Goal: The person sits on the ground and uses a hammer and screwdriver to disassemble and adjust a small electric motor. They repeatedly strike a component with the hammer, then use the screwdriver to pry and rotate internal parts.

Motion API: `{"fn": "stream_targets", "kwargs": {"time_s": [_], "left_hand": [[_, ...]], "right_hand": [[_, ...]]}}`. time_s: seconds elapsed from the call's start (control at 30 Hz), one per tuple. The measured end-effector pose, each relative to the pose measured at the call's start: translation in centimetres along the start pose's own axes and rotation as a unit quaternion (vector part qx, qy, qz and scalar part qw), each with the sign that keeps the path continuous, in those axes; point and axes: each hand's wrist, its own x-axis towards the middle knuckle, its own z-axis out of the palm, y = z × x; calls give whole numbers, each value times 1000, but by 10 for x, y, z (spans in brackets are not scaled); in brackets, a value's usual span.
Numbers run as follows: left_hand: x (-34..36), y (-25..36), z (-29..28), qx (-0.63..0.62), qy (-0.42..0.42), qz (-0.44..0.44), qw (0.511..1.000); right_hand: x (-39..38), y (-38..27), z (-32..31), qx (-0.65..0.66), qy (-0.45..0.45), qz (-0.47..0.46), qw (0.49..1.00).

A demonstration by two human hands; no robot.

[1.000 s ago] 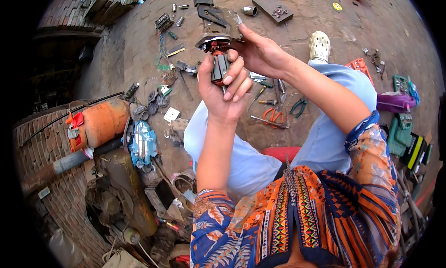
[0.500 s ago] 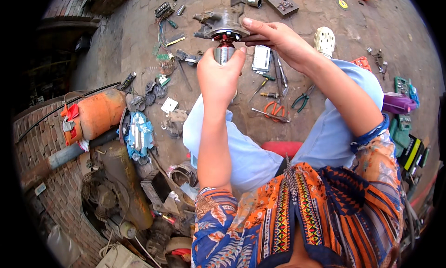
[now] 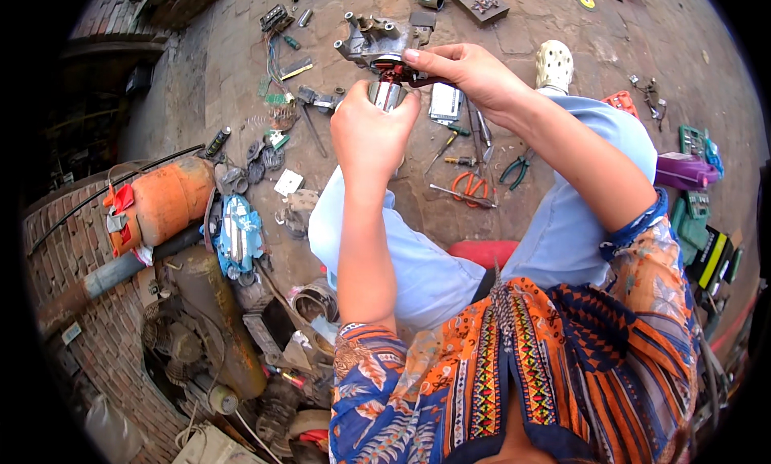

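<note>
In front of me my left hand (image 3: 371,134) wraps round the silver core of a motor armature (image 3: 388,96), whose red windings show above the thumb. The armature's upper end meets a grey cast-metal housing (image 3: 376,38) with several tubular posts, held tilted over the floor. My right hand (image 3: 475,77) grips the housing's near right edge, thumb on top. Its other fingers curl beneath and are partly hidden, dark at the tips. On the ground below lie a white rectangular case (image 3: 446,102), orange-handled pliers (image 3: 472,189) and green-handled pliers (image 3: 516,168).
An orange gas cylinder (image 3: 173,197) and a rusty compressor tank (image 3: 210,315) stand at the left. Loose wiring (image 3: 273,58) and small parts lie on the brick floor. A dark metal block (image 3: 474,2) sits far ahead, a purple container (image 3: 684,171) at right.
The housing has tipped, so its posts and inner face show more. Both hands have shifted slightly left, the right one closer to the armature's top.
</note>
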Motion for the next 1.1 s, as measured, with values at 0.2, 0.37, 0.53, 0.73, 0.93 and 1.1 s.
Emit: {"fn": "stream_targets", "kwargs": {"time_s": [0.2, 0.37, 0.53, 0.73, 0.93, 1.1], "left_hand": [[-2, -4, -1, -165, -44, -50, 984], [-3, -4, -3, -201, -38, -60, 977], [-6, 0, -2, -137, 16, 27, 990], [-9, 1, -6, -85, 58, 81, 991], [-11, 1, -2, -6, 87, 141, 986], [-12, 6, 1, -34, 74, 142, 987]], "right_hand": [[1, 11, 0, 77, -36, 1, 996], [-1, 7, 3, 93, -52, -9, 994], [-6, -4, 1, 91, -66, -39, 993], [-10, -14, 6, 40, -57, -77, 995], [-17, -28, 8, -40, -22, -86, 995], [-22, -30, 8, -34, -11, -118, 992]]}}
